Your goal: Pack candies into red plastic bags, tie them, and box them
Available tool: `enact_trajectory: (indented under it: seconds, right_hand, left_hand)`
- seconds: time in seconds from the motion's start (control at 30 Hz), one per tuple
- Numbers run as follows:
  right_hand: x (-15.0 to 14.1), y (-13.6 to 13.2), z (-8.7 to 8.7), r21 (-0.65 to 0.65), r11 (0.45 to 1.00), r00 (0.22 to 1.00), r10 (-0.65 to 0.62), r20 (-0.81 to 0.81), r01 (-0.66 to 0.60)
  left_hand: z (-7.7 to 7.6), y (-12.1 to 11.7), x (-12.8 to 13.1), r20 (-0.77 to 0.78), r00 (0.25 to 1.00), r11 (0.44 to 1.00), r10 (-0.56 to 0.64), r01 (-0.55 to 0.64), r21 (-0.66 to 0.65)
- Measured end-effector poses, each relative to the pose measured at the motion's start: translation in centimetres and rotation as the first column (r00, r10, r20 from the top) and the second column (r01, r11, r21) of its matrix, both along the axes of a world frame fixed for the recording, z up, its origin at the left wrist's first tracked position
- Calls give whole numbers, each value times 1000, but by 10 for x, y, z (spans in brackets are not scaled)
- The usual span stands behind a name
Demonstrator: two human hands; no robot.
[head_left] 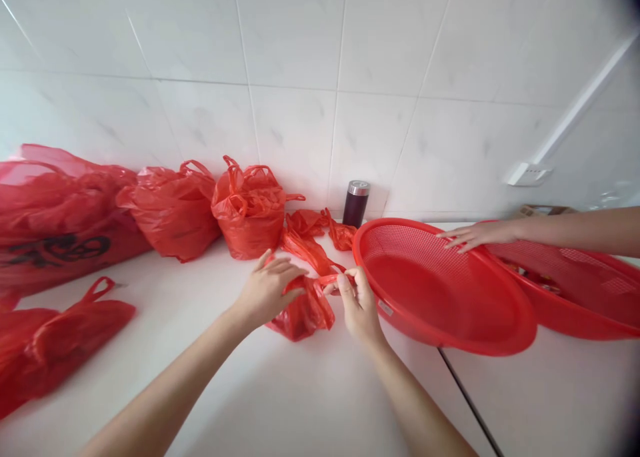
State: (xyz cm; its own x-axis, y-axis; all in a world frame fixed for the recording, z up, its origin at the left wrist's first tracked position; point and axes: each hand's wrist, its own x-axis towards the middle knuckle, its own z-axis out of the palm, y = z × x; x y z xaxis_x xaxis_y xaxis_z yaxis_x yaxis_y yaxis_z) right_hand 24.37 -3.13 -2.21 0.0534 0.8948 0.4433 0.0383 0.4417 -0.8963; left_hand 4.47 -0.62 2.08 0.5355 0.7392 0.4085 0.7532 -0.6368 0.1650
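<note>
A small red plastic bag [305, 313] rests on the white table in front of me, its glossy sides crumpled. My right hand [357, 303] pinches the bag's handle between thumb and fingers and draws it up to the right. Over the bag's left side is my left hand [273, 290], fingers apart, with the thumb near the plastic; nothing shows in its grasp. Behind the bag lie more loose red plastic bags [313, 222], crumpled toward the wall. What the small bag contains is hidden.
Two red plastic baskets [425, 297] stand at right; another person's hand [470, 235] touches the nearer one's rim. Full red bags [253, 220] line the wall at left, with another red bag [75, 337] nearer me. A dark thermos [355, 207] stands by the tiles.
</note>
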Motion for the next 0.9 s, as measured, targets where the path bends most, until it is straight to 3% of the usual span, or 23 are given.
enact_trajectory:
  seconds: [0.07,0.17,0.3,0.47,0.63,0.73,0.9]
  right_hand:
    - [2,-2,0,2,1000,998,-27,-61,27]
    - [0,-5,-7,-72,997,993,-7,-115,-1]
    - [-4,-7,-18,-156,975,984,168,65,-156]
    - [-7,-11,-18,-229,957,958,224,180,-181]
    - [-15,-20,-19,-282,903,909,379,174,-323]
    - [-12,-20,-26,-333,905,916,344,205,-265]
    - [1,-14,-29,-397,912,948,210,240,-102]
  left_hand:
    - [1,3,8,-90,995,995,-31,22,-102]
    - [4,-1,10,13,999,968,31,-26,-251]
    - [18,-12,1,113,980,893,161,-96,-439]
    - [35,-26,-24,185,953,690,238,-32,-723]
    - [48,-42,-57,280,886,532,371,45,-846]
    - [54,-50,-84,222,901,542,373,-17,-840]
    - [54,-65,-158,68,821,562,567,-326,-760]
